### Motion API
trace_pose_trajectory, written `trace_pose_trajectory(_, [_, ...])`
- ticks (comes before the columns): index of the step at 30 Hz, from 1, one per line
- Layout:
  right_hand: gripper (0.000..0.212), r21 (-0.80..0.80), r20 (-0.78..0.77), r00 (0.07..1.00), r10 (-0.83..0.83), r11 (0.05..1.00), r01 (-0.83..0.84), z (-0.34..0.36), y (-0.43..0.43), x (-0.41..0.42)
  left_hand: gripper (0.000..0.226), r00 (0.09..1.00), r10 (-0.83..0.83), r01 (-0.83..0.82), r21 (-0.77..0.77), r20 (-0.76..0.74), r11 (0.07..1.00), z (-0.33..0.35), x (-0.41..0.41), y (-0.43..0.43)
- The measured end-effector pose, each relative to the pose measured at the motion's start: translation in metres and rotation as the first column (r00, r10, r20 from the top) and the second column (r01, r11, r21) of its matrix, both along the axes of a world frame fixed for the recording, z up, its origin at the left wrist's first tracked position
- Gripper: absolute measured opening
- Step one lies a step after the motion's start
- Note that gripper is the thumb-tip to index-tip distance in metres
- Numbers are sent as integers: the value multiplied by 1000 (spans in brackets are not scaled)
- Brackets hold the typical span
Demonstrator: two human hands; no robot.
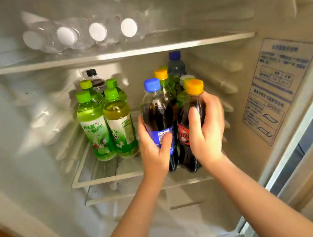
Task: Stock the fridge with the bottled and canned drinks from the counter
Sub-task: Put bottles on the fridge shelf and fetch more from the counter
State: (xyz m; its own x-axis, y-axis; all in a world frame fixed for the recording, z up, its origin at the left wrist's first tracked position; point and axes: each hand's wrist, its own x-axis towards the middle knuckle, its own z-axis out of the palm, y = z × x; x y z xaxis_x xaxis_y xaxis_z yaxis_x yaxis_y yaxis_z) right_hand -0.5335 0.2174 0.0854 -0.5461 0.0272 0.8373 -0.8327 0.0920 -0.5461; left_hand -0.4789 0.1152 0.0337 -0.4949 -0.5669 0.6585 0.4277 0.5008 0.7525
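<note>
Blue-capped bottle [156,114], orange-capped bottle [182,119], labels [160,135] half-hidden

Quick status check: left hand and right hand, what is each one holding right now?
Left hand: closed around the blue-capped cola bottle.
Right hand: closed around the orange-capped cola bottle.

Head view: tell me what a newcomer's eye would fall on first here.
The eye goes first to the front right of the middle shelf, where the left hand grips the blue-capped cola bottle and the right hand grips the orange-capped cola bottle beside it. To their left stand green tea bottles. On the upper shelf, clear water bottles lie sideways, white caps facing out.
</note>
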Motion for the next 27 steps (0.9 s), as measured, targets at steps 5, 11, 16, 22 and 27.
trace_pose_trajectory(5, [56,7,162,983,87,996,-89,-52,4,1,64,989,-75,73,24,127,997,-18,6,0])
trace_pose_trajectory(11, [85,67,245,936,253,959,-276,-87,12,-5,93,934,-219,255,-100,282,962,-29,14,-15])
trace_pose_trajectory(16, [79,62,282,904,321,934,-351,-81,16,-16,97,900,-224,292,-137,374,946,-26,7,-22])
trace_pose_trajectory(22, [72,44,246,905,349,928,-370,-70,9,-25,95,891,-224,310,-168,395,936,-18,-8,-24])
trace_pose_trajectory(27, [69,36,261,908,326,937,-347,-69,5,-27,97,882,-195,282,-148,429,948,-10,-17,-22])
